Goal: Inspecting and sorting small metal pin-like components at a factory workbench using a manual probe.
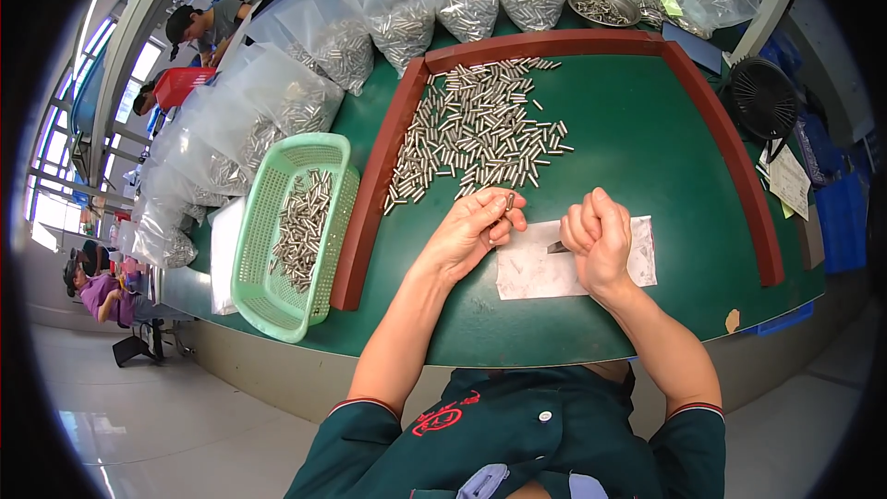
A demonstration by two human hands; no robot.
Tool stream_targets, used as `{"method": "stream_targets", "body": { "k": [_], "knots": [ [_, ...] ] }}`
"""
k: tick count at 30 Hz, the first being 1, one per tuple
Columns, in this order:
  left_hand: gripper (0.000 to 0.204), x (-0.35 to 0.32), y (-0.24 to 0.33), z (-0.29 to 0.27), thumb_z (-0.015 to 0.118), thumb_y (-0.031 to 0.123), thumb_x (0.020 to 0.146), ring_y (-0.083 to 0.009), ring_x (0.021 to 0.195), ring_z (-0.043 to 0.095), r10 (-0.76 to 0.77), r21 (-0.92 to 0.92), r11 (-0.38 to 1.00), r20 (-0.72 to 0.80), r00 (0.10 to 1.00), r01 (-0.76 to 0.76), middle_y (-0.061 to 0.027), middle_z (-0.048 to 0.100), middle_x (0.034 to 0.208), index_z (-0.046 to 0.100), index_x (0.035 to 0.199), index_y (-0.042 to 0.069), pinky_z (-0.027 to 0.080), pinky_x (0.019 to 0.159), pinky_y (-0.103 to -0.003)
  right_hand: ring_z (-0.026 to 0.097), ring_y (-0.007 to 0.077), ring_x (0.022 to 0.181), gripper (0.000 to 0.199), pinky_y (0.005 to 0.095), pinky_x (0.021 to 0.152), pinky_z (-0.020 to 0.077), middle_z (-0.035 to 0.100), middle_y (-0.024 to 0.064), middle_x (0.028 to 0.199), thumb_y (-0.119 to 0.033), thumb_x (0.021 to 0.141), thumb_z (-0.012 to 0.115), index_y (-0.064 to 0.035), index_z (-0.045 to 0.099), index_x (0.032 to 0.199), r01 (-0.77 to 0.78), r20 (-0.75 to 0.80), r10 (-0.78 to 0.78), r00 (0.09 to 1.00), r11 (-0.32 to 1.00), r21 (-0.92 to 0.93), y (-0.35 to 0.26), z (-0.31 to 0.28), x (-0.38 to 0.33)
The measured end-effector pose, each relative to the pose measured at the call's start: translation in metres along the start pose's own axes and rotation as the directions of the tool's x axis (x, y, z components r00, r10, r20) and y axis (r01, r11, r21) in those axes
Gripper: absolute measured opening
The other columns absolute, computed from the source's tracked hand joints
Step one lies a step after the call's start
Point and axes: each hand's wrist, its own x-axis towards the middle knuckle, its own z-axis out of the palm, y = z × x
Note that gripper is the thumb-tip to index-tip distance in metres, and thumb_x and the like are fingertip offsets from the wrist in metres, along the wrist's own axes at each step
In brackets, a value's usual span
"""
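Note:
My left hand (473, 233) pinches a short metal pin (509, 202) between thumb and fingers, above the green tabletop (637, 129). To its right, my right hand (599, 238) is closed in a fist. A small dark-tipped metal tool (556, 247) sticks out of that fist on its left side; the rest of it is hidden by the fingers. Below both hands lies a smudged white sheet (527, 275). Just beyond the left hand spreads a loose heap of silvery metal pins (485, 129).
A red-brown frame (370, 194) borders the work area. Left of it stands a green plastic basket (242, 263) with more pins. Clear bags (397, 23) of pins line the back and left. A metal bowl (605, 7) and black fan (762, 97) stand at right. Co-workers (199, 28) sit left.

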Motion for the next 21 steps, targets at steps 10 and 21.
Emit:
{"method": "stream_targets", "body": {
  "k": [10,21],
  "knots": [
    [0.034,-0.004,0.013,-0.005,0.041,0.033,0.092,-0.01,0.061,0.045,0.095,-0.144,0.983,-0.119,0.988,-0.112,-0.0116,0.058,0.08,0.054,0.086,0.002,0.038,0.056,-0.023,0.017,0.0064,0.038,0.043,0.0228,0.036,0.0177,0.026,-0.0011,0.042,-0.02,0.092,0.033,-0.0105,0.025,0.051,0.002,-0.009,-0.001,1.0,1.0,0.005,0.001,-0.001,0.0],
    [0.014,-0.01,0.02,-0.014,0.068,0.008,0.067,-0.0109,0.045,0.037,0.544,0.959,0.269,-0.231,0.807,0.094,-0.0022,0.039,0.049,0.06,0.075,0.0,0.033,0.045,-0.028,0.016,0.0066,0.038,0.043,0.0228,0.036,0.0173,0.025,-0.0009,0.042,-0.019,0.092,0.033,-0.0103,0.025,0.05,0.001,-0.01,-0.001,1.0,1.0,-0.001,0.002,-0.001,0.001]
  ]
}}
